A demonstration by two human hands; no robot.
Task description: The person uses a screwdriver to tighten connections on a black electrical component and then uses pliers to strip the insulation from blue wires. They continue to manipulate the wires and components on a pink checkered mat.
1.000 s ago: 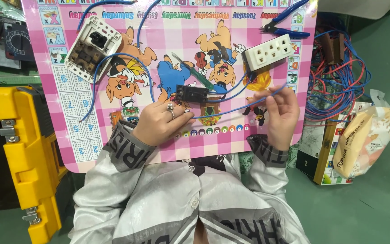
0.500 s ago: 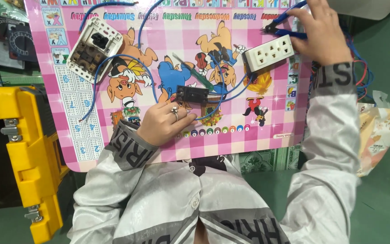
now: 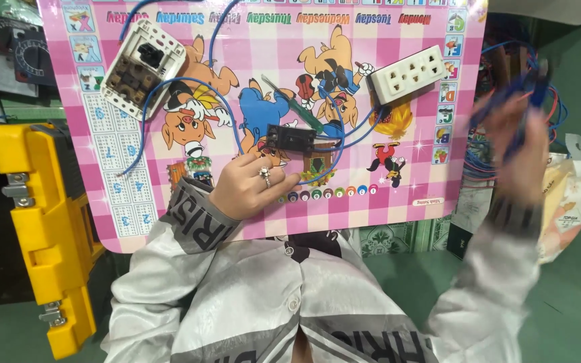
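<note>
The left hand (image 3: 250, 188) lay half curled, fingers pinning a small black plastic box (image 3: 291, 138) to the pink cartoon board (image 3: 398, 195). The blurry right hand (image 3: 516, 144) gripped blue-handled pliers (image 3: 529, 94), lifted off the board.

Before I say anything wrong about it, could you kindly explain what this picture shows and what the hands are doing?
This is one view from a camera worn on a person's head, looking down at their own lap and hands. Across the lap lies a pink checked board printed with cartoon animals. On it sit a white switch box with its back open, a white socket strip, a small black part, a green screwdriver and loops of blue wire. The left hand rests on the board just below the black part. The right hand, blurred and raised off to the side, has a blue-handled tool in its grip. A yellow case stands at the left.
</note>
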